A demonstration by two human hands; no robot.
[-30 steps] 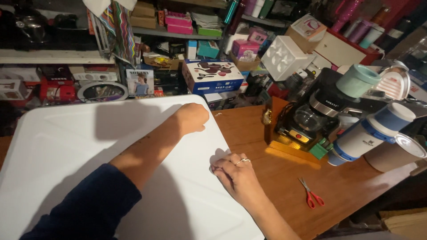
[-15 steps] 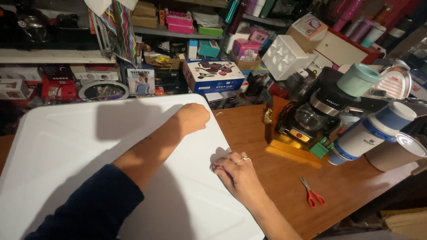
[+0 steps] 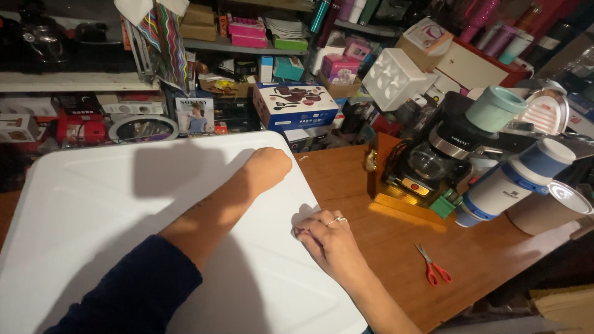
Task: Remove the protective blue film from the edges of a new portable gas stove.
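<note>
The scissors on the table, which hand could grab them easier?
Probably the right hand. It rests at the white board's right edge, nearer the red scissors. The left hand lies fisted near the board's far corner, farther away.

Dim room: wooden table [image 3: 396, 241] before cluttered shelves [image 3: 247, 46] of boxes.
</note>
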